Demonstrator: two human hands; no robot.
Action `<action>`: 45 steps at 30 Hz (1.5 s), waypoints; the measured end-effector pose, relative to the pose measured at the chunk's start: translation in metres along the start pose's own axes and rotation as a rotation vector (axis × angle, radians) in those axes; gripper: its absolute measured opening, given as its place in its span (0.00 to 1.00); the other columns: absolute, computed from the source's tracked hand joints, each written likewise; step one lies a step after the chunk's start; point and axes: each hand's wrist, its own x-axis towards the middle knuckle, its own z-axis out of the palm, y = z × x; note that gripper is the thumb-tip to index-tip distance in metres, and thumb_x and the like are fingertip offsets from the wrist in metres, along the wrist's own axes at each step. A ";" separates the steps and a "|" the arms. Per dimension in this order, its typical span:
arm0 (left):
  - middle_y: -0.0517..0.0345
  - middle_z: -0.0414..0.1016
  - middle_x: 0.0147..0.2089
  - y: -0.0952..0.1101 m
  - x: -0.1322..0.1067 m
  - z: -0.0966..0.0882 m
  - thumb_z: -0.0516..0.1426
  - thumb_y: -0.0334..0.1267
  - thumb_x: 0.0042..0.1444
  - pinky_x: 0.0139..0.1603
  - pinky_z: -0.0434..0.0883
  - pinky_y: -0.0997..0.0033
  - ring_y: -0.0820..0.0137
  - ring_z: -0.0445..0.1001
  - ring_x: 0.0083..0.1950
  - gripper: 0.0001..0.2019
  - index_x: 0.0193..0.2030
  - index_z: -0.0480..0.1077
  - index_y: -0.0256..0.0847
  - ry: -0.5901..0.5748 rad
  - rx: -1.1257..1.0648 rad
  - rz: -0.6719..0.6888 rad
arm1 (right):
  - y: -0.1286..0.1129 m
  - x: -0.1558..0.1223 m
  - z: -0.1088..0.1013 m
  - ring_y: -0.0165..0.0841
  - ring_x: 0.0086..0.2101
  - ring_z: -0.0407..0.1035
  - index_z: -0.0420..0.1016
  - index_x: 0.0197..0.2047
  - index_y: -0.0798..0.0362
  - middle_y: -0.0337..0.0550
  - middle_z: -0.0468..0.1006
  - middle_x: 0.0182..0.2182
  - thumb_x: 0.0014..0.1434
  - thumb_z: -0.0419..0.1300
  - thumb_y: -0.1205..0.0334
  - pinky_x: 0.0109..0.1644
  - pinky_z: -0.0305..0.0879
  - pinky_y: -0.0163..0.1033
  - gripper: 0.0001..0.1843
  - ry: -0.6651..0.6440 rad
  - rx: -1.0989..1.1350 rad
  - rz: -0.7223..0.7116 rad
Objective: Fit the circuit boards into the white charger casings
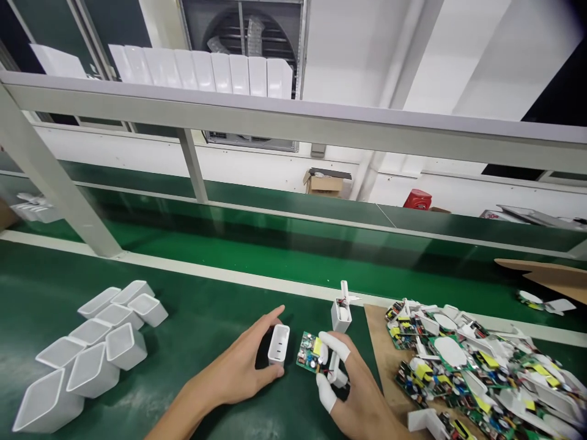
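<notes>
My left hand (250, 360) is closed around a small white plastic housing (279, 344), gripped between thumb and fingers; two dark slots show inside it. Close by on the right, my right hand (351, 385), with white finger cots on thumb and forefinger, pinches a green circuit board (309, 352) with a yellow component and a white plastic part attached. A short gap separates board and housing. Just beyond my right hand, a white housing (341, 315) stands upright on the green table with parts and wires sticking out of its top.
Several open white housings (92, 333) stand grouped at the left. A large heap of circuit boards (477, 373) lies on brown cardboard (376, 333) at the right. A metal frame rail (293, 119) crosses above the table, with a row of white covers (202, 70) on it.
</notes>
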 end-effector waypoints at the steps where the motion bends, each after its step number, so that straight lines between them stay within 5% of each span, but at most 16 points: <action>1: 0.54 0.70 0.69 -0.001 0.000 0.001 0.65 0.36 0.58 0.71 0.69 0.49 0.53 0.72 0.68 0.47 0.79 0.48 0.61 0.006 -0.009 0.005 | -0.002 0.000 -0.001 0.41 0.56 0.75 0.58 0.70 0.45 0.53 0.69 0.62 0.63 0.55 0.72 0.56 0.79 0.41 0.34 0.011 0.051 0.012; 4: 0.56 0.71 0.69 -0.002 0.002 0.007 0.64 0.33 0.59 0.73 0.67 0.51 0.55 0.72 0.69 0.46 0.79 0.49 0.62 0.020 -0.048 0.046 | -0.010 -0.001 -0.001 0.39 0.54 0.76 0.61 0.70 0.44 0.53 0.69 0.61 0.64 0.54 0.72 0.52 0.80 0.37 0.32 0.054 0.130 -0.030; 10: 0.54 0.71 0.69 0.007 0.005 0.017 0.61 0.33 0.65 0.73 0.67 0.50 0.56 0.70 0.69 0.41 0.79 0.48 0.60 0.045 -0.028 0.221 | -0.019 -0.003 -0.001 0.45 0.60 0.71 0.58 0.73 0.47 0.57 0.71 0.61 0.67 0.55 0.72 0.61 0.75 0.48 0.33 0.159 -0.053 -0.189; 16: 0.52 0.71 0.68 0.015 0.004 0.021 0.58 0.26 0.65 0.71 0.70 0.52 0.58 0.67 0.70 0.41 0.79 0.47 0.57 0.058 0.015 0.335 | -0.017 0.000 -0.003 0.45 0.55 0.74 0.58 0.73 0.57 0.60 0.74 0.58 0.63 0.53 0.76 0.57 0.78 0.49 0.35 0.159 -0.134 -0.325; 28: 0.56 0.70 0.70 0.018 0.004 0.025 0.55 0.19 0.62 0.72 0.70 0.56 0.60 0.62 0.73 0.45 0.79 0.45 0.59 0.036 0.092 0.354 | -0.028 0.009 -0.013 0.46 0.46 0.79 0.50 0.75 0.59 0.60 0.79 0.51 0.61 0.52 0.74 0.47 0.83 0.51 0.40 0.104 -0.286 -0.290; 45: 0.55 0.73 0.66 0.023 0.007 0.025 0.59 0.22 0.63 0.68 0.74 0.60 0.62 0.68 0.70 0.43 0.78 0.49 0.58 0.065 0.104 0.337 | -0.024 -0.001 -0.013 0.48 0.52 0.75 0.46 0.77 0.56 0.60 0.75 0.56 0.62 0.53 0.74 0.55 0.80 0.56 0.42 0.008 -0.232 -0.198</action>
